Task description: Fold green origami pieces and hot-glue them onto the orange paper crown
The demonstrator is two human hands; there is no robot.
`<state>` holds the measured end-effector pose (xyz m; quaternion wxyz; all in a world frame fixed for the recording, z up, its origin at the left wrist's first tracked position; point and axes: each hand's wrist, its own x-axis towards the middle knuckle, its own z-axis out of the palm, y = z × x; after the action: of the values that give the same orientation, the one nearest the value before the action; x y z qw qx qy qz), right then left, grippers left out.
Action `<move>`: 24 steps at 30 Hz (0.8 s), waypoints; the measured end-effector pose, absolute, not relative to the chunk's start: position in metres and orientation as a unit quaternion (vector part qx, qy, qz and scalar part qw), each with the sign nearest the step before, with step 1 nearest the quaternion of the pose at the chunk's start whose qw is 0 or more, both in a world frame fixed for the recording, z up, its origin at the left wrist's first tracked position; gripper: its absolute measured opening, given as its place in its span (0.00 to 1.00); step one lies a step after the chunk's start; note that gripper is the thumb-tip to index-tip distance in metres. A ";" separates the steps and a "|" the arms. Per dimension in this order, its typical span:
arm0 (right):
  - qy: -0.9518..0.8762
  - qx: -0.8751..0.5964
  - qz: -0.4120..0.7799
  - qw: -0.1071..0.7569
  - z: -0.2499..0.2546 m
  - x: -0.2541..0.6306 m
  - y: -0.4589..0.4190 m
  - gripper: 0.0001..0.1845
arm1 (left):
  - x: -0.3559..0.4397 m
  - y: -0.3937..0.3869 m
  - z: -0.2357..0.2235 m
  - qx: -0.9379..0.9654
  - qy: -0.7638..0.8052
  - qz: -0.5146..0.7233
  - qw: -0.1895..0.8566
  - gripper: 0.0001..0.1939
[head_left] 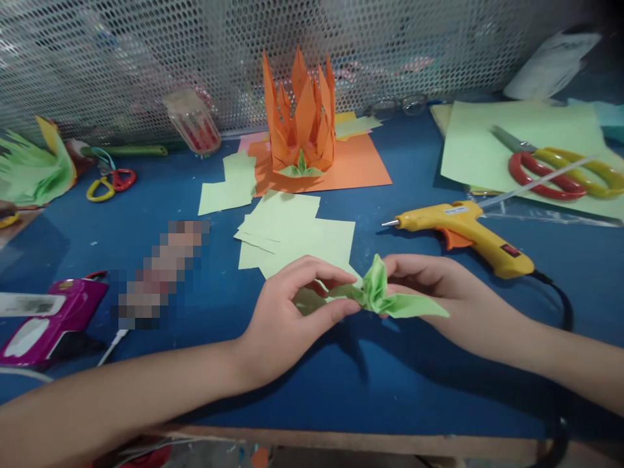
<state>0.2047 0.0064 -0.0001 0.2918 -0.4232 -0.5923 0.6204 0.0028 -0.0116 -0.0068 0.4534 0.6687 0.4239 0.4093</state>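
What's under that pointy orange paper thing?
The pointy orange paper thing stands on a flat orange sheet, which sticks out to its right. Its base hides the spot right beneath it.

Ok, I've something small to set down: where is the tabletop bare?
Bare tabletop shows between the small scissors and the loose green sheets, and between the near edge and the left hand and right hand holding folded green paper. Crowded: around the orange paper flower and at back right, with large scissors on a big sheet behind the glue gun.
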 end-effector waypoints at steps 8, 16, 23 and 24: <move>-0.588 -0.451 0.509 0.438 -0.008 0.210 0.007 0.13 | 0.003 -0.008 -0.009 0.601 0.464 0.400 0.512 0.05; -0.626 -0.481 0.504 0.351 -0.004 0.203 0.004 0.05 | 0.005 -0.012 -0.007 0.652 0.452 0.344 0.502 0.05; -0.673 -0.467 0.450 0.355 -0.005 0.198 -0.007 0.04 | 0.007 -0.014 -0.005 0.662 0.444 0.345 0.495 0.15; -0.678 -0.458 0.452 0.354 -0.004 0.198 -0.007 0.04 | 0.007 -0.014 -0.005 0.668 0.432 0.352 0.493 0.14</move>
<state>0.1978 -0.0074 -0.0045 0.3544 -0.4579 -0.6783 0.4524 0.0073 -0.0144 -0.0049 0.4926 0.6681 0.4325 0.3520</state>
